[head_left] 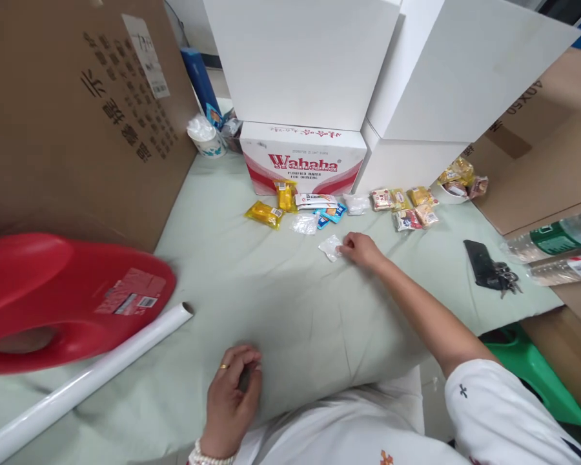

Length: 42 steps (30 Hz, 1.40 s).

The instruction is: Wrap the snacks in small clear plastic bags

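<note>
My right hand (361,250) reaches across the green cloth and pinches the edge of a small clear plastic packet (330,248), which lies flat. Close by my left side of the table, my left hand (235,391) rests with its fingers curled toward the thumb; nothing shows in it. Beyond the packet are another clear packet (305,224), blue snack packets (333,213), a white packet (357,204) and a white-and-red sachet (315,201). Two yellow snack packs (265,214) lie left of these. Several small wrapped snacks (400,199) are grouped to the right.
A Wahaha carton (304,168) and white boxes (416,71) stand behind. At left are a brown carton (77,116), a red plastic object (77,284) and a white tube (91,381). On the right are a phone (481,261), keys (507,279) and bottles (561,236).
</note>
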{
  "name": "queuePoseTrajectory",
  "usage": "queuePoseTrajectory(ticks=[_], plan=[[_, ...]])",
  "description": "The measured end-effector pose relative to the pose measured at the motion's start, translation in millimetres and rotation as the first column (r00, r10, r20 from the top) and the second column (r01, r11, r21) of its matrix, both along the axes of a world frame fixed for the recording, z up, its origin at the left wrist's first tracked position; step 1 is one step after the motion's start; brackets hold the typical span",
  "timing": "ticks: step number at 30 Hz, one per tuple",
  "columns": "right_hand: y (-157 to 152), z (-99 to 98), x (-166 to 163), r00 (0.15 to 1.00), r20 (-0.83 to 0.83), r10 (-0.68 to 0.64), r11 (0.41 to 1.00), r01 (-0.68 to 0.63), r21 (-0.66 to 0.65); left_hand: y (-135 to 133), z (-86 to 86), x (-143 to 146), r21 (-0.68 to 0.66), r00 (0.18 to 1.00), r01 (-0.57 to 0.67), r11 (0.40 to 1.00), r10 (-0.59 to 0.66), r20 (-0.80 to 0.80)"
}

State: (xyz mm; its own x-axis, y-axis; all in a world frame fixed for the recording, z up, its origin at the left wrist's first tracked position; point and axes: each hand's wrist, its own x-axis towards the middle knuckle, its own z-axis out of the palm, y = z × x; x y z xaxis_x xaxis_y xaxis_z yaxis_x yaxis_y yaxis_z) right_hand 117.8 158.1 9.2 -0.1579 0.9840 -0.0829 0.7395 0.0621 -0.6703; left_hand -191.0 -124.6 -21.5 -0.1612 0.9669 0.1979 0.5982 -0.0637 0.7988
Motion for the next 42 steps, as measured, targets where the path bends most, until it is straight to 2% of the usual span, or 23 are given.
queuePoseTrajectory(ticks=[3, 5, 7, 9, 10, 11, 13, 17, 21, 23, 26, 28, 32, 35, 36, 37, 39, 41, 42], plan=[[-22, -4.9, -14, 0.992, -0.122, 0.027, 0.999, -0.030, -0.024, 0, 10.9, 9, -0.042, 0.994, -0.008, 0.999, 0.013, 0.112], [-45, -6.5, -21, 0.964, -0.265, 0.025, 0.997, -0.044, -0.065, 7, 19.0, 18, -0.093, 0.975, 0.018, 0.995, 0.003, 0.223], [-75, -8.7, -29, 0.861, -0.508, -0.040, 0.985, -0.051, -0.164, 22, 24.8, 33, -0.156, 0.940, 0.067, 0.986, -0.009, 0.341], [-105, -11.4, -38, 0.674, -0.720, -0.165, 0.956, -0.069, -0.284, 45, 26.5, 52, -0.249, 0.881, 0.091, 0.964, 0.039, 0.472], [-118, -12.7, -42, 0.589, -0.776, -0.224, 0.941, -0.077, -0.330, 59, 25.6, 62, -0.276, 0.849, 0.100, 0.956, 0.063, 0.525], [-129, -13.7, -47, 0.540, -0.800, -0.262, 0.930, -0.080, -0.359, 72, 23.9, 73, -0.275, 0.824, 0.128, 0.953, 0.053, 0.564], [-145, -15.0, -53, 0.500, -0.813, -0.300, 0.920, -0.075, -0.385, 96, 18.7, 93, -0.252, 0.778, 0.191, 0.949, 0.011, 0.628], [-154, -17.0, -50, 0.559, -0.770, -0.307, 0.940, 0.054, -0.336, 122, 7.0, 119, -0.227, 0.732, 0.261, 0.938, -0.039, 0.680], [-151, -21.7, -30, 0.629, -0.692, -0.354, 0.935, 0.244, -0.257, 124, 0.4, 119, -0.208, 0.720, 0.285, 0.936, -0.066, 0.691], [-151, -23.5, -18, 0.638, -0.662, -0.393, 0.915, 0.341, -0.216, 123, 0.0, 112, -0.181, 0.714, 0.285, 0.941, -0.082, 0.696], [-156, -23.2, -3, 0.641, -0.595, -0.485, 0.843, 0.524, -0.123, 124, 1.4, 102, -0.139, 0.711, 0.252, 0.958, -0.086, 0.698], [-163, -21.6, 4, 0.677, -0.531, -0.510, 0.817, 0.575, -0.051, 126, 2.1, 98, -0.135, 0.696, 0.234, 0.963, -0.069, 0.715], [-178, -14.4, 14, 0.829, -0.356, -0.431, 0.879, 0.476, 0.042, 132, 1.4, 96, -0.167, 0.604, 0.201, 0.965, 0.012, 0.797], [-185, -2.8, 15, 0.869, -0.239, -0.433, 0.825, 0.489, 0.284, 135, 0.4, 97, -0.204, 0.522, 0.210, 0.956, 0.067, 0.850], [-185, 1.6, 12, 0.895, -0.214, -0.392, 0.816, 0.445, 0.369, 135, 0.2, 97, -0.212, 0.504, 0.220, 0.952, 0.075, 0.861], [-184, 5.4, 6, 0.935, -0.187, -0.303, 0.833, 0.355, 0.424, 135, 0.2, 98, -0.220, 0.495, 0.231, 0.948, 0.080, 0.865], [-179, 9.7, -9, 0.991, -0.131, -0.029, 0.901, 0.083, 0.427, 134, 0.8, 98, -0.233, 0.498, 0.252, 0.939, 0.081, 0.864], [-170, 8.0, -28, 0.973, -0.119, 0.197, 0.921, -0.141, 0.364, 134, 2.1, 98, -0.236, 0.503, 0.272, 0.933, 0.072, 0.861], [-165, 5.2, -36, 0.960, -0.134, 0.245, 0.922, -0.188, 0.340, 134, 3.0, 97, -0.235, 0.495, 0.281, 0.930, 0.070, 0.866]])
